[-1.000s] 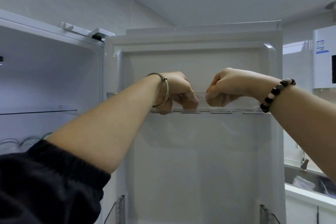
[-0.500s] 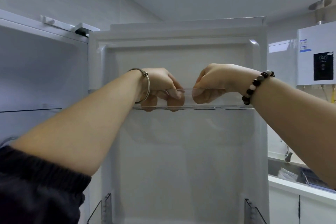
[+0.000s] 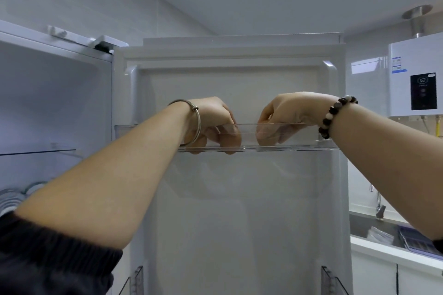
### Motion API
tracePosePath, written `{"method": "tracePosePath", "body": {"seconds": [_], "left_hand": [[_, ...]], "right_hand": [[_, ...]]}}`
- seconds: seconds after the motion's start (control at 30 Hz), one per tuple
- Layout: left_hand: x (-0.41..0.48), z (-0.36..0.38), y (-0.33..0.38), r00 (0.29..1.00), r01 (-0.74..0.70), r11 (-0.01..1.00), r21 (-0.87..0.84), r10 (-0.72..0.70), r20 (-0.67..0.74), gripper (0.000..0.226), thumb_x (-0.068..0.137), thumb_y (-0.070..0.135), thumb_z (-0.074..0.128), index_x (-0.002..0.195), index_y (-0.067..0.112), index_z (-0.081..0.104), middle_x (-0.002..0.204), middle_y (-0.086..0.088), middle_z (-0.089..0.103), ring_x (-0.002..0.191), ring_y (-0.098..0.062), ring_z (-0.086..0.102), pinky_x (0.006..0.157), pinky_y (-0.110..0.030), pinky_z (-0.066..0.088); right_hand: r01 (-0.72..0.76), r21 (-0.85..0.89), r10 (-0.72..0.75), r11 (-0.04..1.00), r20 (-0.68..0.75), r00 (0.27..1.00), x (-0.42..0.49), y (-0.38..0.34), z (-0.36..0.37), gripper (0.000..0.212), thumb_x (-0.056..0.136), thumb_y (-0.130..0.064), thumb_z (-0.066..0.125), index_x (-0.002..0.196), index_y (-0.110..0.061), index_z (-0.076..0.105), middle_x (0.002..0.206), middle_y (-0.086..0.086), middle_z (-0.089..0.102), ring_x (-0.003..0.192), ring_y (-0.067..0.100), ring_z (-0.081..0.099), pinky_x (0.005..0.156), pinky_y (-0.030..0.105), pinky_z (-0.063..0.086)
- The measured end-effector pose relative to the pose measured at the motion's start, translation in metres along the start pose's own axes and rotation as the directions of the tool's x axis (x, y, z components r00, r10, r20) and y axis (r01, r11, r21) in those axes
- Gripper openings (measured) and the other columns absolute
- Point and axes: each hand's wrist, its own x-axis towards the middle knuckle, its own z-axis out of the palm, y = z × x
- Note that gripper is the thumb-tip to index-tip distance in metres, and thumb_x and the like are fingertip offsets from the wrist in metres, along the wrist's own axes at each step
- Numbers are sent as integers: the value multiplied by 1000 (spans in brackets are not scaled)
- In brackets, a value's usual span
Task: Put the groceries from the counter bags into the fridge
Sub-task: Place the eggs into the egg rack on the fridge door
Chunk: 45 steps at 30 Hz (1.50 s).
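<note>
Both hands were up in the clear door bin [image 3: 309,145] high on the open fridge door [image 3: 239,211], close together but not touching. The left hand [image 3: 213,118], with a metal bangle [image 3: 196,124] on the wrist, and the right hand [image 3: 286,112], with a bead bracelet [image 3: 332,116], each hung over the bin's front wall with the wrist bent and the fingers curled down inside, blurred through the plastic. Whether either pinched anything could not be told, as no grocery item showed between them, and no bags were in view. Anything sitting there was probably small and light, best taken by fingertips from above. The bin itself looked like thin rigid plastic, smooth and likely slippery, probably safest held by its front rim near both ends. Both forearms reached up and inward from the lower corners, and the glass shelf [image 3: 48,151] inside the fridge lay well to the left
</note>
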Motion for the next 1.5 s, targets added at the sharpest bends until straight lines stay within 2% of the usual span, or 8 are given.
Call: {"method": "tracePosePath", "body": {"seconds": [0.13,0.43,0.67,0.77,0.87,1.1,1.27,1.5], "left_hand": [[2,0,-2,1000,11,1000,9,-11,-10,12,78,9,65,86,7,73,81,-11,74,85,-29,69,70,-51,51],[-7,5,5,999,-16,999,-40,14,-51,19,87,6,62,104,6,68,97,-17,69,79,-27,67,33,-14,39],[-6,6,5,996,-22,1000,-3,22,-90,14,84,8,65,97,9,71,93,-16,71,80,-25,66,34,-15,41],[-3,5,4,995,-22,1000,13,23,-98,13,82,8,66,92,13,73,93,-15,72,85,-23,70,43,-24,52],[-4,6,4,992,-41,999,4,41,-116,14,85,7,62,94,11,71,93,-16,72,89,-25,70,37,-16,44],[-2,6,3,968,-133,987,94,149,-200,18,86,4,58,98,9,71,76,-4,65,69,-14,61,45,-15,49],[-1,8,0,859,-209,917,339,338,-385,20,84,12,58,94,17,73,94,-2,70,91,-19,62,78,-26,50],[-12,35,5,631,-302,735,607,632,-451,23,89,24,47,97,16,67,96,-5,67,90,-29,58,77,-33,46]], "right_hand": [[13,-68,-9,998,69,998,4,-2,1,20,74,-21,79,91,-13,71,86,5,74,90,19,70,74,28,56],[21,-2,-21,1000,22,1000,5,6,3,29,81,-33,71,99,-10,70,93,8,73,92,22,67,62,26,49],[69,-5,-69,998,-18,997,5,8,2,13,79,-25,75,90,-19,72,75,-1,72,75,14,67,64,23,54],[49,-11,-49,999,0,999,6,7,1,16,80,-26,75,92,-17,72,80,2,73,81,16,66,63,24,54],[29,-16,-29,999,2,1000,5,6,2,18,79,-28,75,93,-16,73,85,3,73,90,20,67,64,24,52],[15,-36,-17,999,-47,999,-1,3,5,23,81,-33,71,94,-14,73,92,4,72,93,18,66,64,24,53],[163,-175,-215,971,-339,916,-10,-3,5,20,84,-37,66,87,-20,74,82,-1,70,78,16,62,71,27,52],[140,-343,-326,929,-577,749,-40,4,9,20,87,-30,60,95,-15,72,93,-2,66,85,14,59,78,28,49]]}}
